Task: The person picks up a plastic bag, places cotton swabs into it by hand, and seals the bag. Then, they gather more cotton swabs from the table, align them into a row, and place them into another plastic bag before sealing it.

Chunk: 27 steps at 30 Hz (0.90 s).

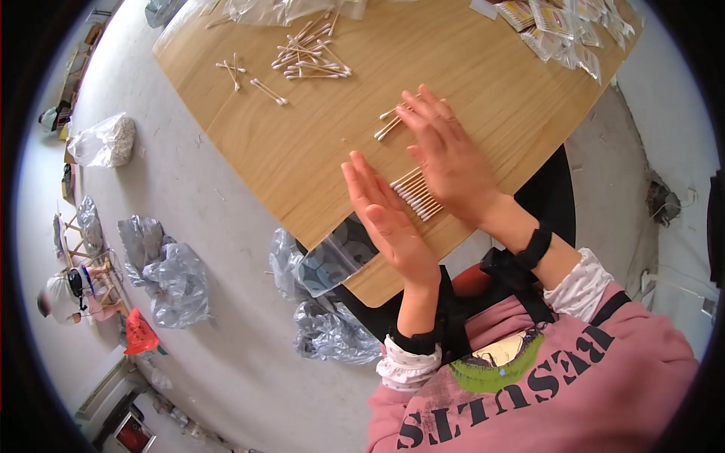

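Between my two hands a neat row of cotton swabs (415,194) lies side by side on the wooden table, white tips lined up. My left hand (389,226) stands edge-on beside the tips at the row's left, fingers stretched out and holding nothing. Over the row's right end is my right hand (453,162), its fingers extended and partly covering the swabs. A few separate cotton swabs (389,127) lie by the right fingertips; whether the fingers touch them I cannot tell. Farther off sits a loose pile of cotton swabs (310,57), with a smaller pair (269,92) nearer.
Small printed packets (555,26) are heaped at the table's far right. Clear plastic film (294,9) lies along the far edge. A clear bag (336,260) hangs at the near left edge, above grey plastic bags (332,332) on the floor.
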Each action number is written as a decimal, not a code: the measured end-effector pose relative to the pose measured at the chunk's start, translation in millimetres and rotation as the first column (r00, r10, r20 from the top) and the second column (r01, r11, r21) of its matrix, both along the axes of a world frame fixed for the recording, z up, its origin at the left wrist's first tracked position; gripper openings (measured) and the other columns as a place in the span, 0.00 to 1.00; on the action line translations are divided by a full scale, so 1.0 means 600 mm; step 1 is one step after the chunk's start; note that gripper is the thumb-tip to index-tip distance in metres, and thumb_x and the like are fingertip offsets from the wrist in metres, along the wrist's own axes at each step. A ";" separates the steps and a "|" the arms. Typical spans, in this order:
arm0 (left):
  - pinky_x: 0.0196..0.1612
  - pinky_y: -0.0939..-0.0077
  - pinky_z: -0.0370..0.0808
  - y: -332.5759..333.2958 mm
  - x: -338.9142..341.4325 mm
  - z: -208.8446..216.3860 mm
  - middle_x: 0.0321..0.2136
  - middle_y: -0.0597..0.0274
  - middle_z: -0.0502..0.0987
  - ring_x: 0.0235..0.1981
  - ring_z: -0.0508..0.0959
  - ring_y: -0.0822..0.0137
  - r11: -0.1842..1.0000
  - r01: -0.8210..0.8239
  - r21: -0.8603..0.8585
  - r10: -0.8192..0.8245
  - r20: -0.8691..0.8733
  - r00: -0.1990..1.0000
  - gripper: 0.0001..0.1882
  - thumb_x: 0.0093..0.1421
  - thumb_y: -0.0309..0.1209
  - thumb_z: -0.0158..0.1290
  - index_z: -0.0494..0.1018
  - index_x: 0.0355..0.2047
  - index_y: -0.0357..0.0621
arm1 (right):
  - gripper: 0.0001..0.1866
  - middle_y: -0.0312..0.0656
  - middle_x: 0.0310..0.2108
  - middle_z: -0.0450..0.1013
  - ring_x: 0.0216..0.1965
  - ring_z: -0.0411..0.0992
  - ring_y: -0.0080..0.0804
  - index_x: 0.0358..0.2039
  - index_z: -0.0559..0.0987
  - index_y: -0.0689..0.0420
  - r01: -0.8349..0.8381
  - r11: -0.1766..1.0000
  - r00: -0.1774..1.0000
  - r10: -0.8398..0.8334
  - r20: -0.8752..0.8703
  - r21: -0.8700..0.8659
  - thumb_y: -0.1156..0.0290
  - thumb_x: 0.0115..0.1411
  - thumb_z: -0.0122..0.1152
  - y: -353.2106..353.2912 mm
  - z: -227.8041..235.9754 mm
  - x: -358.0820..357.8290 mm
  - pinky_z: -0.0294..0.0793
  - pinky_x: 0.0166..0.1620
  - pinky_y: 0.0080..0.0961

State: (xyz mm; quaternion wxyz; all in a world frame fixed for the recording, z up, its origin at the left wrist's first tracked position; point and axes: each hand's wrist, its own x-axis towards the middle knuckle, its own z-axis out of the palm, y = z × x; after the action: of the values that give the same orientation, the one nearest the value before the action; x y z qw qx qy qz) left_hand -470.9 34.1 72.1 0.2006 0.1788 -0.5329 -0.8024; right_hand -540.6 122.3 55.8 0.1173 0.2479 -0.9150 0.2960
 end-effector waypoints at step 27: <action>0.60 0.64 0.68 -0.015 0.057 0.009 0.53 0.52 0.69 0.57 0.69 0.63 0.957 -0.290 -0.029 0.291 0.024 0.957 0.23 0.75 0.42 0.39 0.58 0.60 0.37 | 0.27 0.47 0.69 0.60 0.73 0.53 0.46 0.62 0.68 0.61 -0.288 0.953 0.956 0.292 -0.033 0.091 0.77 0.61 0.49 -0.069 -0.020 0.003 0.53 0.73 0.45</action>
State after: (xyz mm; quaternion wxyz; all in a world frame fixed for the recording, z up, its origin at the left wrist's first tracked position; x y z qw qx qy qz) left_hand -436.6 25.4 77.2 0.3108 0.2640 -0.5135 -0.7550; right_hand -539.0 80.8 44.0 0.0829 0.3910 -0.8775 0.2652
